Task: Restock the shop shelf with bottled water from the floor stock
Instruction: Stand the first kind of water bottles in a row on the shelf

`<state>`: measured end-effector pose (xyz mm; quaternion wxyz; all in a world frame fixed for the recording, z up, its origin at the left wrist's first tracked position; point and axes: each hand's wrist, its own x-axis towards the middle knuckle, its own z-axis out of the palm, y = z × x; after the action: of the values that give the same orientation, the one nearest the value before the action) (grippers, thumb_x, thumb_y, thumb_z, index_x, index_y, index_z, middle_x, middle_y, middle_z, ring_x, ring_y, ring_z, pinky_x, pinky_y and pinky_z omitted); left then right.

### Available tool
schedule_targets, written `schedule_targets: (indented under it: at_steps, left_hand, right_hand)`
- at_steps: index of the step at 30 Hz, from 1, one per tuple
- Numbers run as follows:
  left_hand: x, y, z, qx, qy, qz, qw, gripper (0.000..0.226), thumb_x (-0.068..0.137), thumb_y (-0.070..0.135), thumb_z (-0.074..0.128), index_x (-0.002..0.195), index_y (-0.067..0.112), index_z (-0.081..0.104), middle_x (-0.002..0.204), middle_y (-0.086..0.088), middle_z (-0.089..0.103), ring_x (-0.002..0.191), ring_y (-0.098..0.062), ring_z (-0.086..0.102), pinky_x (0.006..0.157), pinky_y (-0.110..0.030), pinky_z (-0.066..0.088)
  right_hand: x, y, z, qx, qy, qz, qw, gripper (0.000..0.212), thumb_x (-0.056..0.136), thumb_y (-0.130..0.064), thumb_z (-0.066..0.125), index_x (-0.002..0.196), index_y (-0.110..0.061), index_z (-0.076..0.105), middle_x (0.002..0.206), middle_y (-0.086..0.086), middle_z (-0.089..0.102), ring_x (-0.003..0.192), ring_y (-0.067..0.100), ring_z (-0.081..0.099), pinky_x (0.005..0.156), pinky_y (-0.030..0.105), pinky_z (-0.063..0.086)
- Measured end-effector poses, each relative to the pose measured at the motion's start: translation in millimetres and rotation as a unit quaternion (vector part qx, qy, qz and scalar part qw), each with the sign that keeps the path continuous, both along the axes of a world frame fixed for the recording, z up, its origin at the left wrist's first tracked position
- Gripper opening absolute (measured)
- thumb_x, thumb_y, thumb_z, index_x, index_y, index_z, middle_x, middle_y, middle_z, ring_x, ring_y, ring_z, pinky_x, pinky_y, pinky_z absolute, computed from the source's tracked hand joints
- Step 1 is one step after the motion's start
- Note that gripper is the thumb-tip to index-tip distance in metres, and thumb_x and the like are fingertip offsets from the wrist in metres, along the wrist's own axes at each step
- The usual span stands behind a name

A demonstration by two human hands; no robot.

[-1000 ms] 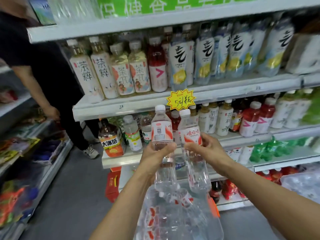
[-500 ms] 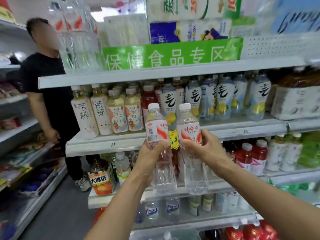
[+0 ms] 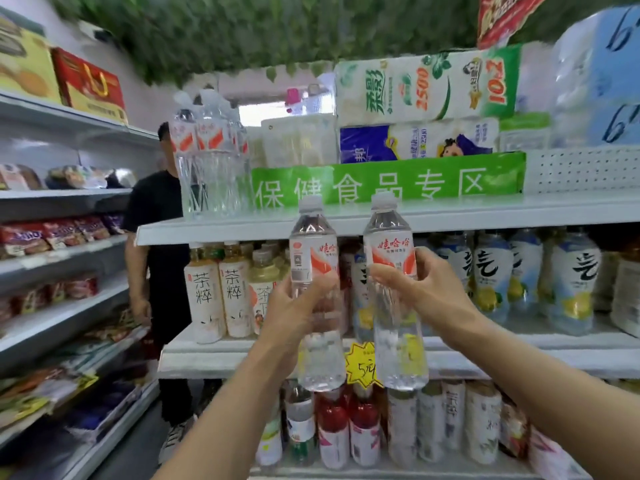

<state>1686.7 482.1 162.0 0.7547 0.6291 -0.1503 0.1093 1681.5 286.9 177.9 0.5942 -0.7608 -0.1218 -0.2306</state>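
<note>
I am reading 娃哈哈 in red on the label of the right water bottle (image 3: 393, 252), which my right grip (image 3: 427, 289) is holding. The same brand is partly showing on the left water bottle (image 3: 313, 261) in my left grip (image 3: 298, 308). The green sign (image 3: 388, 183) standing on the top shelf (image 3: 485, 216) is saying 保健食品专区 in white. Two tea bottles (image 3: 204, 292) below are showing 茶粹. A yellow star tag (image 3: 360, 363) is reading 5元. The tissue pack (image 3: 426, 86) is carrying a number ending in 500, and the blue packs (image 3: 609, 64) are carrying a large 6.
</note>
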Motion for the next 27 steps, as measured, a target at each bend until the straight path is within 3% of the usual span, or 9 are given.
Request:
schedule_targets:
  at_steps: [2, 4, 8, 11, 14, 17, 20, 23, 27]
  left_hand:
    - [7.2, 12.7, 21.8, -0.010, -0.010, 0.017, 1.000, 0.035, 0.085, 0.030, 0.071, 0.109, 0.005, 0.064, 0.086, -0.006, 0.075, 0.069, -0.017, 0.071, 0.060, -0.035, 0.059]
    - [14.0, 25.2, 44.3, -0.006, -0.025, 0.030, 0.999, 0.031, 0.089, 0.031, 0.066, 0.106, 0.005, 0.067, 0.082, -0.005, 0.075, 0.065, -0.015, 0.071, 0.061, -0.033, 0.056]
    - [28.5, 56.4, 84.7, -0.008, -0.062, 0.034, 0.997, 0.021, 0.089, 0.038, 0.066, 0.092, 0.018, 0.067, 0.074, 0.003, 0.072, 0.064, -0.016, 0.070, 0.052, -0.029, 0.055]
    - [38.4, 82.6, 107.9, -0.009, -0.080, 0.022, 0.996, 0.022, 0.088, 0.038, 0.066, 0.090, 0.017, 0.066, 0.070, 0.001, 0.069, 0.064, -0.017, 0.069, 0.051, -0.029, 0.054]
    - [54.0, 107.6, 121.1, 0.003, -0.098, 0.027, 0.995, 0.025, 0.088, 0.042, 0.067, 0.092, 0.017, 0.066, 0.071, 0.001, 0.070, 0.070, -0.021, 0.068, 0.059, -0.033, 0.055]
    - [68.4, 127.9, 128.3, 0.007, -0.109, 0.045, 0.993, 0.029, 0.087, 0.044, 0.067, 0.095, 0.017, 0.067, 0.077, 0.003, 0.071, 0.074, -0.021, 0.070, 0.062, -0.033, 0.057]
    - [81.4, 144.5, 131.4, 0.003, -0.105, 0.042, 0.994, 0.033, 0.086, 0.045, 0.067, 0.101, 0.016, 0.068, 0.077, 0.003, 0.073, 0.075, -0.021, 0.071, 0.067, -0.037, 0.059]
    - [92.9, 158.1, 133.4, -0.006, -0.104, 0.033, 0.994, 0.035, 0.086, 0.044, 0.067, 0.104, 0.013, 0.068, 0.079, 0.001, 0.073, 0.073, -0.020, 0.071, 0.072, -0.041, 0.058]
    - [107.2, 170.7, 138.3, -0.015, -0.107, 0.019, 0.994, 0.030, 0.087, 0.041, 0.066, 0.101, 0.015, 0.069, 0.077, 0.000, 0.074, 0.067, -0.018, 0.071, 0.063, -0.036, 0.059]
  right_hand:
    - [6.9, 12.5, 24.2, -0.002, -0.022, 0.007, 1.000, 0.038, 0.075, -0.046, 0.079, 0.102, -0.023, 0.065, 0.089, -0.007, 0.072, 0.078, 0.005, 0.068, 0.063, 0.024, 0.051]
    - [12.7, 27.3, 50.3, 0.003, -0.048, 0.012, 0.999, 0.032, 0.077, -0.044, 0.079, 0.099, -0.024, 0.066, 0.082, -0.010, 0.071, 0.072, 0.002, 0.067, 0.058, 0.023, 0.054]
    - [27.9, 62.2, 102.8, 0.005, -0.083, 0.022, 0.996, 0.033, 0.079, -0.044, 0.077, 0.097, -0.020, 0.062, 0.091, -0.004, 0.068, 0.088, 0.009, 0.066, 0.069, 0.034, 0.060]
    - [46.1, 89.7, 139.8, 0.017, -0.106, 0.014, 0.994, 0.028, 0.081, -0.040, 0.076, 0.084, -0.021, 0.056, 0.084, -0.005, 0.062, 0.081, 0.009, 0.062, 0.074, 0.037, 0.059]
    - [76.3, 113.7, 164.2, 0.018, -0.124, 0.013, 0.992, 0.026, 0.082, -0.037, 0.077, 0.095, -0.020, 0.062, 0.090, -0.006, 0.066, 0.084, 0.007, 0.063, 0.077, 0.032, 0.055]
    - [110.0, 132.3, 177.4, 0.022, -0.121, -0.023, 0.992, 0.051, 0.079, -0.042, 0.078, 0.116, -0.011, 0.060, 0.102, 0.001, 0.067, 0.092, 0.015, 0.063, 0.074, 0.029, 0.052]
    - [140.4, 146.7, 183.7, 0.036, -0.108, -0.038, 0.993, 0.056, 0.078, -0.043, 0.078, 0.119, -0.009, 0.059, 0.104, 0.005, 0.066, 0.093, 0.020, 0.063, 0.075, 0.033, 0.053]
    - [161.8, 158.5, 184.5, 0.018, -0.096, -0.058, 0.993, 0.062, 0.076, -0.044, 0.079, 0.121, -0.009, 0.056, 0.107, 0.005, 0.065, 0.096, 0.020, 0.063, 0.088, 0.038, 0.054]
    - [173.5, 171.9, 183.5, -0.026, -0.088, -0.069, 0.993, 0.062, 0.078, -0.046, 0.077, 0.123, -0.010, 0.054, 0.110, 0.004, 0.064, 0.101, 0.021, 0.061, 0.092, 0.038, 0.050]
